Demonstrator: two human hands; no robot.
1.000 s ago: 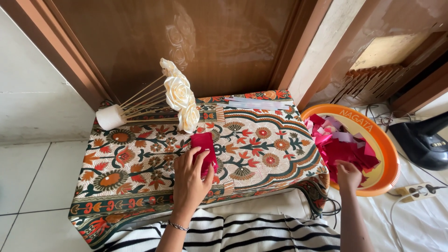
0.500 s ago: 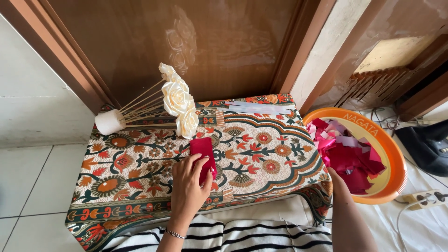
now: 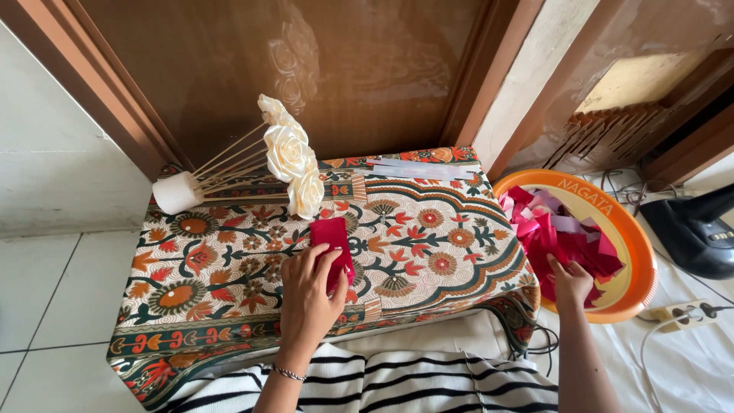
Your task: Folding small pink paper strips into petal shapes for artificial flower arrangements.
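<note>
Pressing red strip point(image 3: 331, 241) flat w/ left hand point(image 3: 310, 294), long axis near-far; right hand point(image 3: 569, 283) grips basin scraps point(image 3: 558, 237).

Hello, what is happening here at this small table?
A person sits at a low table covered by a patterned cloth. The left hand presses flat on a small red piece lying on the cloth. The right hand reaches into an orange bowl beside the table, among red and pink pieces. Cream paper roses on sticks lie on the cloth, apart from both hands.
</note>
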